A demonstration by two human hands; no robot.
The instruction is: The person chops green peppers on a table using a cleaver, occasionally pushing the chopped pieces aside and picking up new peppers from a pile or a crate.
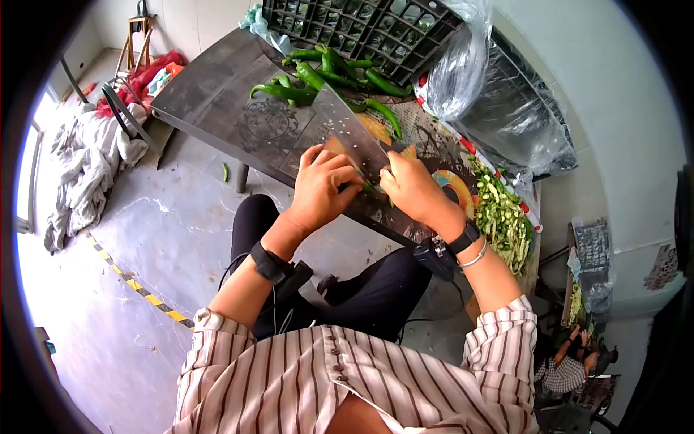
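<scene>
My right hand (pixel 410 185) is wrapped round the handle of a wide cleaver (pixel 350 134), whose blade, dotted with small bits, points up and to the left. Beside the blade, my left hand (pixel 325 184) has its fingers curled together low over the table edge. A little green shows between the two hands, but what my left fingers hold is mostly hidden. Whole green peppers (pixel 318 76) lie in a pile beyond the blade. To the right of my right hand is a heap of cut green pieces (pixel 502 224).
The dark table (pixel 210 87) has a black crate (pixel 361 32) at its back and clear plastic (pixel 463 72) at its right. Grey cloth (pixel 87 173) lies on the floor at left, near a metal-framed chair. A person (pixel 564 372) is at lower right.
</scene>
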